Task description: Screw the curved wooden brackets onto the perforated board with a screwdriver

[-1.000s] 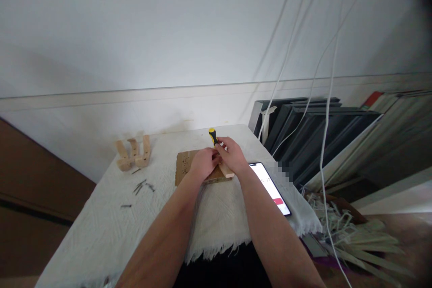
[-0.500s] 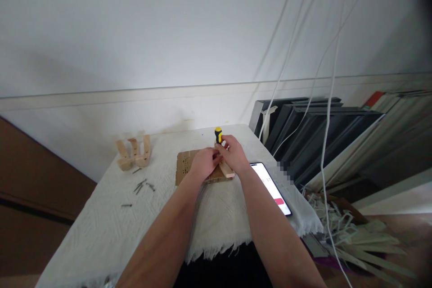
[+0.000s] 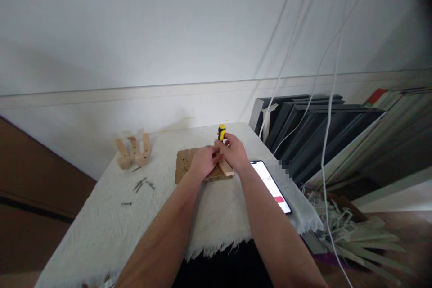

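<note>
My right hand (image 3: 234, 150) is closed around the lower part of a screwdriver (image 3: 222, 132) with a yellow and black handle, which stands nearly upright. Beneath its tip lies a narrow wooden piece (image 3: 226, 167), slanting across a brown cardboard sheet (image 3: 182, 166). From the other side my left hand (image 3: 203, 162) reaches in, fingertips pinched together at the wooden piece beside the screwdriver's lower end. What those fingertips hold is hidden. Small dark holes dot the cardboard's left part.
Several screws (image 3: 139, 184) lie loose on the white cloth (image 3: 101, 229) at left. Behind them stand joined wooden pieces (image 3: 133, 153). A lit phone (image 3: 270, 185) lies by my right forearm. Dark panels (image 3: 303, 130) lean against the wall, and white cables (image 3: 328, 121) hang at right.
The screwdriver handle has tipped slightly to the right and my right-hand fingers have shifted on it. My left hand stays at the wooden piece.
</note>
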A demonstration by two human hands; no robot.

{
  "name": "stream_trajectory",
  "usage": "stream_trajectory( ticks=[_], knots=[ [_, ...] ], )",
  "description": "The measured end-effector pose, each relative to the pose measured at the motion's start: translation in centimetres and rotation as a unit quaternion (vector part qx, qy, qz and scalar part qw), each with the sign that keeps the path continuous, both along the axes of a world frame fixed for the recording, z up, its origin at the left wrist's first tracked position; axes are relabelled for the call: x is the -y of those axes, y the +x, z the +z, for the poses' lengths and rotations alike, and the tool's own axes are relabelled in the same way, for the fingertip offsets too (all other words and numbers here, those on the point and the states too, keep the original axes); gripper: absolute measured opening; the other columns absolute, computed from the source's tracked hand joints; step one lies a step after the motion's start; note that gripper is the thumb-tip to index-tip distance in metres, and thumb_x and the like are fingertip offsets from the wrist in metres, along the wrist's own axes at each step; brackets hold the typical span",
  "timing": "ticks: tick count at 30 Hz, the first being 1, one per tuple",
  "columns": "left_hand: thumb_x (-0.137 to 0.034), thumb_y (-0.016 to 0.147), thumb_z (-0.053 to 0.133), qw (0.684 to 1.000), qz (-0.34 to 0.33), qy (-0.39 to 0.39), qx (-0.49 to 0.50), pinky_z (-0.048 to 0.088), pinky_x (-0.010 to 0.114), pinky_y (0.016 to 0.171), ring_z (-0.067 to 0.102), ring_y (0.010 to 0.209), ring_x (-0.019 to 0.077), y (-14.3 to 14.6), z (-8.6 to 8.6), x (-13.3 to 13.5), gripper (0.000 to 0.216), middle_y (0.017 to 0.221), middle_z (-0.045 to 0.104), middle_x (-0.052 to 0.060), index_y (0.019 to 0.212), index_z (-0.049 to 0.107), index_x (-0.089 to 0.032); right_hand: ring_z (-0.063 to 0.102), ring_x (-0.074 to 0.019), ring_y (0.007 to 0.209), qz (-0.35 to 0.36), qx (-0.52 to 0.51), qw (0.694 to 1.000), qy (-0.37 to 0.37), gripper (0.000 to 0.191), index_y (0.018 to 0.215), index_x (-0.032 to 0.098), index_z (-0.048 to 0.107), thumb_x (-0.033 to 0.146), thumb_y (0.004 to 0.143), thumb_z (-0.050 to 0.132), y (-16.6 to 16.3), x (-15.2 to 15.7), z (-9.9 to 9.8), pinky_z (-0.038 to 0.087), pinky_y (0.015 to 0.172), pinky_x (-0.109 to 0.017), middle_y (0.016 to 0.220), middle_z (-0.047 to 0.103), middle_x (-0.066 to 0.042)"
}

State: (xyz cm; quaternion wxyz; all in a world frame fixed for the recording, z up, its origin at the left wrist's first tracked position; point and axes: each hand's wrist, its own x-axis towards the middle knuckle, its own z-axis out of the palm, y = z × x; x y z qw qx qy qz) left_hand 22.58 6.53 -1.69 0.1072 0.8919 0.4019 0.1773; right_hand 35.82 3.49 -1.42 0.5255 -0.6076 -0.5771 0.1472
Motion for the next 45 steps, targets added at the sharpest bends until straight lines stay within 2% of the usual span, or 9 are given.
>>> stream_trajectory(
  ticks=[3,8,15,18,27,33,40,45],
  knots=[
    [-0.044,0.092,0.045,1.0,0.002,0.001,0.001,0.044,0.027,0.071,0.063,0.078,0.02,0.05,0.09,0.1,0.037,0.091,0.069,0.01,0.098,0.07,-0.017,0.052,-0.0147,0.068,-0.013,0.0,1.0,0.006,0.032,0.101,0.016,0.064,0.037,0.077,0.06,0.01,-0.05,-0.03,0.045,0.07,-0.031,0.092,0.064,-0.005],
    [-0.042,0.091,0.046,1.0,0.009,-0.01,0.006,0.044,0.027,0.074,0.064,0.081,0.0197,0.01,0.06,0.08,0.036,0.095,0.07,0.011,0.099,0.07,-0.017,0.056,-0.0155,0.067,0.012,-0.035,0.999,-0.017,0.032,0.099,0.017,0.065,0.038,0.074,0.063,0.05,0.14,-0.19,0.046,0.067,-0.03,0.079,0.062,-0.002],
    [-0.042,0.091,0.047,1.0,0.006,-0.007,0.005,0.044,0.027,0.072,0.064,0.081,0.02,0.05,0.02,0.0,0.035,0.094,0.07,0.01,0.095,0.07,-0.016,0.058,-0.0165,0.074,0.025,-0.013,1.0,-0.001,0.028,0.099,0.017,0.064,0.033,0.075,0.061,0.19,-0.03,-0.2,0.046,0.073,-0.032,0.087,0.065,-0.003],
    [-0.043,0.092,0.047,1.0,0.004,-0.003,0.004,0.044,0.027,0.072,0.063,0.08,0.0197,0.11,0.07,0.04,0.036,0.092,0.07,0.01,0.092,0.07,-0.016,0.057,-0.0155,0.07,0.023,-0.023,0.999,-0.005,0.027,0.097,0.019,0.063,0.035,0.075,0.062,0.22,-0.06,-0.14,0.046,0.072,-0.031,0.085,0.065,-0.002],
    [-0.038,0.089,0.051,1.0,0.019,-0.006,0.014,0.045,0.028,0.071,0.064,0.08,0.0199,0.11,-0.39,-0.12,0.028,0.094,0.07,0.01,0.092,0.069,-0.015,0.051,-0.0146,0.064,-0.003,-0.036,0.999,-0.02,0.028,0.085,0.021,0.057,0.041,0.07,0.068,-0.31,-0.22,-0.18,0.042,0.063,-0.029,0.071,0.054,0.003],
    [-0.036,0.089,0.052,1.0,0.01,0.006,0.021,0.044,0.027,0.069,0.064,0.08,0.0201,0.11,-0.47,-0.2,0.028,0.094,0.07,0.01,0.095,0.068,-0.015,0.054,-0.0155,0.064,-0.008,-0.047,0.998,-0.033,0.03,0.089,0.02,0.059,0.042,0.069,0.067,-0.38,-0.19,-0.11,0.045,0.065,-0.031,0.072,0.058,0.001],
    [-0.041,0.091,0.047,1.0,0.002,-0.002,0.024,0.043,0.027,0.069,0.063,0.077,0.0188,-0.04,-0.2,-0.13,0.033,0.089,0.07,0.009,0.093,0.069,-0.016,0.062,-0.0165,0.066,0.044,-0.138,0.988,-0.051,0.033,0.099,0.02,0.065,0.038,0.071,0.064,-0.06,-0.22,-0.32,0.05,0.066,-0.03,0.073,0.067,0.0],
    [-0.043,0.091,0.047,1.0,0.002,0.003,0.02,0.043,0.027,0.068,0.063,0.075,0.0189,-0.05,-0.1,0.01,0.035,0.088,0.069,0.009,0.089,0.069,-0.017,0.062,-0.0155,0.068,0.055,-0.128,0.99,-0.033,0.024,0.091,0.019,0.068,0.03,0.071,0.059,0.1,-0.23,-0.33,0.049,0.068,-0.029,0.073,0.068,0.001]
  ],
)
